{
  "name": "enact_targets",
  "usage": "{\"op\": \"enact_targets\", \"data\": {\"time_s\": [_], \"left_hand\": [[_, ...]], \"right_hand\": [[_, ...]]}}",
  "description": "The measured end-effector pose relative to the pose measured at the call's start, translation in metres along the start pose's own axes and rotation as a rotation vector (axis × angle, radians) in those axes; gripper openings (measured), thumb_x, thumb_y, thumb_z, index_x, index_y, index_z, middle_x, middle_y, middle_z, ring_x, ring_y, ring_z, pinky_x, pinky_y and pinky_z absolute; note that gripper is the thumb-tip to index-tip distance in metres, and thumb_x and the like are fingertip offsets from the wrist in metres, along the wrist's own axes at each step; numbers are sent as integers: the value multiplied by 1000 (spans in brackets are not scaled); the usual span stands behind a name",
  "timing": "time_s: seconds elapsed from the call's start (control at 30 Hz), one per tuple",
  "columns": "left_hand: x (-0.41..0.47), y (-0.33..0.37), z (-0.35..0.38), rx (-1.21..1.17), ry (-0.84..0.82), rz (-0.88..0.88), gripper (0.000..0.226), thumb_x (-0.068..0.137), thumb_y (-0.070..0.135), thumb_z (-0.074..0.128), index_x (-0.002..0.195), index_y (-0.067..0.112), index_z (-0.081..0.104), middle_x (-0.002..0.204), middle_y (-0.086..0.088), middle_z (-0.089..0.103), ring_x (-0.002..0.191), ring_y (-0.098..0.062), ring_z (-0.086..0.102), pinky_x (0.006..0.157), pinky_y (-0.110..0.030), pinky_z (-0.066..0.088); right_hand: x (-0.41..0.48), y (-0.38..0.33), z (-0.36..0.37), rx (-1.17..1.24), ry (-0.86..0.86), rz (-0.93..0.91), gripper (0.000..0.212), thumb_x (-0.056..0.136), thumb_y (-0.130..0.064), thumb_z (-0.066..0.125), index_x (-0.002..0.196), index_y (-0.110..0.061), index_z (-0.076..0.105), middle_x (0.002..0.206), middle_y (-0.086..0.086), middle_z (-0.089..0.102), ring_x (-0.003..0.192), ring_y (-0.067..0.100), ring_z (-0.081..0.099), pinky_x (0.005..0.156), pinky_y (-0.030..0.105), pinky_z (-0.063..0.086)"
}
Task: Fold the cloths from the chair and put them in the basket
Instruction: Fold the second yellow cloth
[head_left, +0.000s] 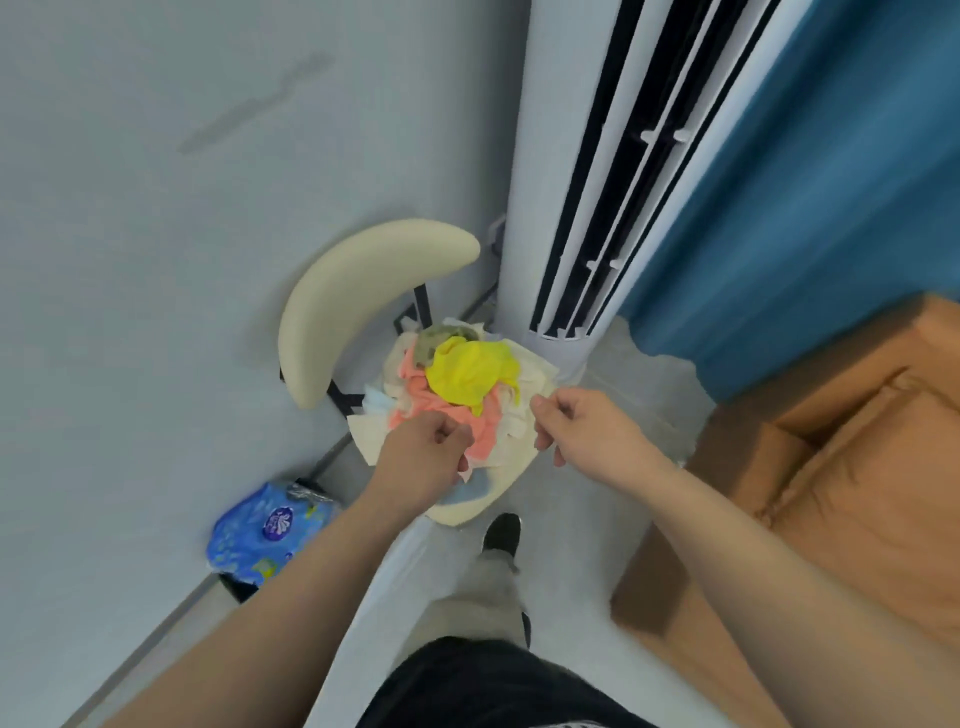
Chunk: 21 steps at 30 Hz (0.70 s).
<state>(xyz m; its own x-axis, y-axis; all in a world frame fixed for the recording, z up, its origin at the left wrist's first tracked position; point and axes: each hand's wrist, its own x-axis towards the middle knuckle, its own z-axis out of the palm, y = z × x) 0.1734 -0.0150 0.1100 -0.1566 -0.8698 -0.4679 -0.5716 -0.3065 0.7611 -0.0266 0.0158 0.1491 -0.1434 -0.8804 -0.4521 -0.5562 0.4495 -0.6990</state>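
Observation:
A heap of cloths lies on the seat of a cream chair (363, 291) against the wall. A yellow cloth (470, 371) is on top, with a pink cloth (415, 400), an olive one (434, 340) and white ones (535, 376) under and around it. My left hand (421, 460) is at the near side of the heap, its fingers curled on the pink cloth. My right hand (579, 423) hovers at the heap's right edge with fingers loosely curled, the thumb next to a white cloth. No basket shows.
A tall white air conditioner (582, 182) stands right behind the chair, and a blue curtain (831, 182) hangs beside it. A cardboard box (831, 467) fills the floor at right. A blue packet (270, 530) sits on a dark bin at lower left. My foot (501, 532) is by the chair.

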Motion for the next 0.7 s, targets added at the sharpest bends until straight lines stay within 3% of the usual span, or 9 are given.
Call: {"op": "enact_targets", "data": {"time_s": [0.17,0.33,0.43,0.57,0.7], "left_hand": [[74,4,13,8,28,-100,21,96,25,60,81,12,68,65,4,71,59,-14,63,79,-41,58],[128,11,19,30,57,-218,19,94,25,59,88,11,70,71,3,74,64,-13,69,74,-33,56],[147,13,25,29,66,-272,20,93,24,59,85,9,69,70,2,74,63,-14,69,68,-29,54],[168,16,37,30,74,-358,21,93,23,60,83,6,69,72,1,75,69,-19,71,71,-34,57],[180,17,58,-19,155,-459,26,90,19,59,83,-4,69,75,-10,76,74,-29,73,76,-46,60]], "right_hand": [[82,-3,-22,-128,-82,-26,41,104,-41,50,85,-7,64,79,-2,75,55,7,61,62,27,50],[146,-4,-43,-270,-233,-36,38,103,-44,50,82,-15,62,78,-2,74,63,16,64,69,36,54],[181,-4,-52,-284,-291,-44,36,103,-42,51,76,-20,59,78,-1,75,57,12,60,70,37,55],[227,0,-56,-352,-388,-71,34,103,-39,52,78,-19,63,78,-3,74,60,12,61,76,38,57],[274,14,-56,-465,-523,-142,36,102,-38,51,85,-10,67,83,2,74,74,24,68,81,44,57]]}}
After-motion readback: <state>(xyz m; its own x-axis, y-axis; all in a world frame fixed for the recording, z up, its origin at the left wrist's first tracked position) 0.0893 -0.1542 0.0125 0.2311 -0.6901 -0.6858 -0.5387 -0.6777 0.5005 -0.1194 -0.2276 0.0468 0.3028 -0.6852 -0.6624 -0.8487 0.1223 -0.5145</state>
